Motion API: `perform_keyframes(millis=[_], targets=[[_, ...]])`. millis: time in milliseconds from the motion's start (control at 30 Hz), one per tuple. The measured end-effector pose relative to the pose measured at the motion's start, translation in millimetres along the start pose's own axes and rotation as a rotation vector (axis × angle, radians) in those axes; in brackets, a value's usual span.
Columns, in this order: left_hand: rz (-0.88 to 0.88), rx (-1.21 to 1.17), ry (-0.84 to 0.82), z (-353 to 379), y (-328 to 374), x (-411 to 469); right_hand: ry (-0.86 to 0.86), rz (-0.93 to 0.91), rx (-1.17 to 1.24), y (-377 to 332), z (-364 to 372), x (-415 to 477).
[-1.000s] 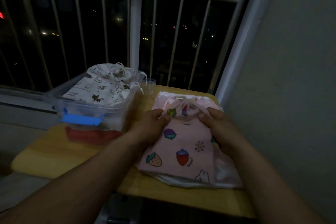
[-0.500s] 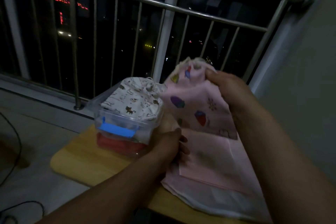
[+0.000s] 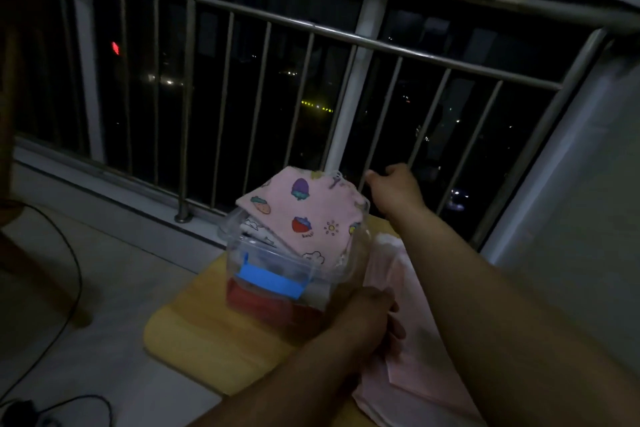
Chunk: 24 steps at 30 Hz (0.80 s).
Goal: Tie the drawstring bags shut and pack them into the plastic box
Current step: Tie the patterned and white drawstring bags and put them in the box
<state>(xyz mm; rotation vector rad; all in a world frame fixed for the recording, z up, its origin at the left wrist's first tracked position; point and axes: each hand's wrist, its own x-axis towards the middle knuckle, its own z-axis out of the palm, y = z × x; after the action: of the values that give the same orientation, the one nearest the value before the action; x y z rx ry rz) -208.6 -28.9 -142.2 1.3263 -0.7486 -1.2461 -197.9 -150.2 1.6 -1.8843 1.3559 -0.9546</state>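
A pink fruit-print drawstring bag (image 3: 304, 215) lies tilted on top of the clear plastic box (image 3: 277, 267), which has a blue latch (image 3: 266, 282). Beneath it a white printed bag (image 3: 254, 229) peeks out, and something red (image 3: 263, 305) fills the box's bottom. My right hand (image 3: 396, 189) hovers just beyond the bag's gathered top, fingers loosely curled, apart from the cloth. My left hand (image 3: 375, 312) rests on a pile of plain pink bags (image 3: 415, 329) beside the box's near right corner.
The box and pile sit on a small yellow wooden table (image 3: 207, 340). A metal railing (image 3: 346, 35) runs close behind, and a pale wall (image 3: 571, 218) stands to the right. Black cables (image 3: 69, 253) trail across the floor on the left.
My right hand lifted the pink fruit-print bag off the pile, laid it on the box and let go. My left hand stayed by the box's corner. The view swung left.
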Motion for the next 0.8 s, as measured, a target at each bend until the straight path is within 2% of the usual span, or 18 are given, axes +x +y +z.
perform_keyframes(millis=[100,200,333,400,500,600,667,800], targets=[[-0.002,0.030,-0.043,-0.4,3.3,-0.5,-0.026,-0.243,-0.068,-2.9,4.3,-9.5],[-0.012,0.048,-0.081,2.1,6.3,1.7,-0.288,-0.426,-0.281,-11.8,17.9,-25.1],[0.005,0.102,-0.063,3.6,4.8,6.7,-0.613,-0.507,-0.854,-9.4,33.1,-28.1],[0.008,0.116,-0.068,3.4,2.6,9.0,-0.695,-0.508,-0.958,-10.8,34.5,-27.6],[0.007,0.101,-0.085,-0.8,1.7,9.9,-0.702,-0.494,-0.794,-14.8,31.8,-29.0],[0.009,0.107,-0.086,-0.6,4.4,5.6,-0.490,-0.411,-0.379,-0.4,18.6,-24.8],[0.030,0.091,-0.070,-1.5,9.6,4.3,-0.399,-0.383,-0.196,12.1,5.4,-24.9],[0.057,0.102,-0.011,2.4,20.6,11.5,-0.343,-0.353,-0.161,53.4,-39.6,-40.3]])
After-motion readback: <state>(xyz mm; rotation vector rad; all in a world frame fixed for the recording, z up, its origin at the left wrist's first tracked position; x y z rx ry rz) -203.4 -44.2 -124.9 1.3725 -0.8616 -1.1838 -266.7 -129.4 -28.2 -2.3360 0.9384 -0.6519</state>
